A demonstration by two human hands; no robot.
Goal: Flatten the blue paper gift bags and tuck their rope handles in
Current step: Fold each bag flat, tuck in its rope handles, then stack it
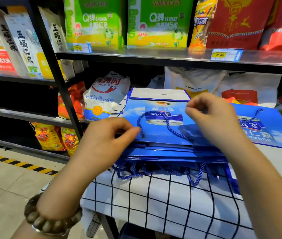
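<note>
Now the left hand (102, 138) pinches the edge of the top blue bag (162, 134), stacked on the checked cloth (154, 204). The right hand (212, 121) curls its fingers above the rope handle (151, 112), grip unclear. Behind: "Wonder Farm" sack (105, 97), "45.00" tag (223, 55).

The white flour sack (105, 95) reads "Wonder Farm", the right price tag (226, 55) "45.00", the left price tag (81, 47) "39.90".

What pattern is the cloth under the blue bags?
The cloth is white with a thin dark grid of squares; the head view shows it best.
</note>
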